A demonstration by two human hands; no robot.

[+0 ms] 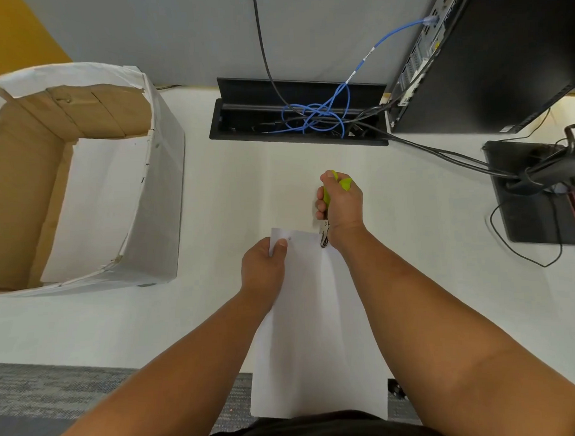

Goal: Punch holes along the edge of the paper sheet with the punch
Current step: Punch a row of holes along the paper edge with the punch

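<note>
A white paper sheet (312, 332) hangs over the near edge of the white desk, its far edge lifted. My left hand (263, 268) pinches the sheet's far left corner, thumb on top. One small punched hole (290, 238) shows just right of that thumb. My right hand (340, 204) is closed around the punch (324, 234), a plier-type tool with lime-green handles. Its metal jaws sit over the sheet's far edge near the right corner.
A large cardboard box (159, 177) wrapped in white paper stands on the desk at the left. A black cable tray (294, 112) with blue and black cables lies behind the hands. A black computer tower (490, 54) and a monitor base (535, 193) are at the right.
</note>
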